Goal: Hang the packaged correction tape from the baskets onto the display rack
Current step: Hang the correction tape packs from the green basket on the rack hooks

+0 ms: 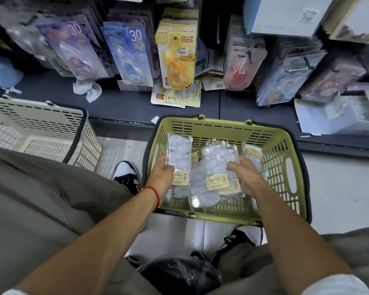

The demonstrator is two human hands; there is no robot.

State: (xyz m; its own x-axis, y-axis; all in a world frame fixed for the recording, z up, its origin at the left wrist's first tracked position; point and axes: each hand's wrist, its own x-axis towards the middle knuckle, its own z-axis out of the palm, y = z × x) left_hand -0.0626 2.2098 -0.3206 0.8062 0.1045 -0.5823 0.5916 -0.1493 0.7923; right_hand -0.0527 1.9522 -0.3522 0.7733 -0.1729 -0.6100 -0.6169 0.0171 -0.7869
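Our left hand [161,174] grips one clear correction tape pack [178,155] at the green basket's [285,167] left wall; our right hand [244,177] curls round another pack [221,167] mid-basket. More packs lie beneath. Bare floor [339,188] flanks the right rim.

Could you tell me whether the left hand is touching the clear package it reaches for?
Touching: the head view shows the left hand gripping the clear package by its lower edge.
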